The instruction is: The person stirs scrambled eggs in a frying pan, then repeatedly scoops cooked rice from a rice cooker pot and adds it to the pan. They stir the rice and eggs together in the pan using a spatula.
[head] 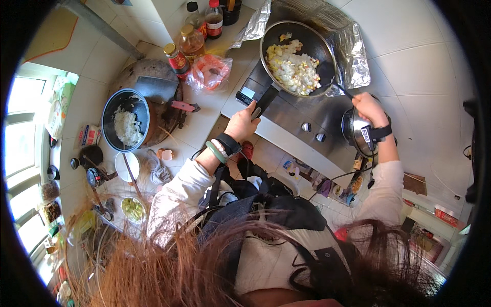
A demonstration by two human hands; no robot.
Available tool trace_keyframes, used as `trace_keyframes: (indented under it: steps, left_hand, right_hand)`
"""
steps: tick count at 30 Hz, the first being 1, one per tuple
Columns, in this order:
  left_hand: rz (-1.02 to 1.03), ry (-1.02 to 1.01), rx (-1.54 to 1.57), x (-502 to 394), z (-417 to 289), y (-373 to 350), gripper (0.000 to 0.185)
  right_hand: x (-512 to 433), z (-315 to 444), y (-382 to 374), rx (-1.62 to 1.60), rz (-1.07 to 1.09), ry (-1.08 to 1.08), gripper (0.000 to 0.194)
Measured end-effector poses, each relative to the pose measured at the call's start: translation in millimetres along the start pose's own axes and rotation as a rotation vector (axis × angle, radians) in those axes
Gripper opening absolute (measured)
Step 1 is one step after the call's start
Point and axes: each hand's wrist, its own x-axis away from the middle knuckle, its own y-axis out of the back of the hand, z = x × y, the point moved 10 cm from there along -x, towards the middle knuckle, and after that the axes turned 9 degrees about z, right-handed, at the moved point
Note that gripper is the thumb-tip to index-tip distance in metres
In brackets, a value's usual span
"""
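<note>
My left hand grips the black handle of a deep frying pan. Rice mixed with yellow egg and small reddish pieces covers much of the pan's bottom, mostly on its left and near side. In my right hand is the dark handle of a spatula or similar utensil, which reaches over the pan's right rim. Its working end cannot be made out clearly. The pan sits at the back of a steel cooktop, and whatever supports it is hidden.
Crumpled foil lines the wall by the pan. Below my right hand stands a lidded steel pot. Leftward, a cleaver and a pot of white rice rest on a round chopping board. Sauce bottles and eggshells are on the counter.
</note>
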Motion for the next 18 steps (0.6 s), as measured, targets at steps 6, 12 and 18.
trace_keyframes:
  steps: [6,12,18]
  left_hand:
    - [0.025,0.051,0.017,0.4,1.0,3.6,0.064]
    - [-0.005,0.001,-0.004,-1.6,1.1,4.4,0.066]
    - [0.009,0.020,-0.007,-0.4,0.7,4.1,0.065]
  right_hand:
    - [-35.5,11.2,-79.8,-0.785,0.359,0.076,0.029]
    - [-72.2,48.2,-90.6,-0.641,-0.105,0.284,0.039]
    - [34.4,54.3,-36.6,0.242,-0.528,0.342,0.033]
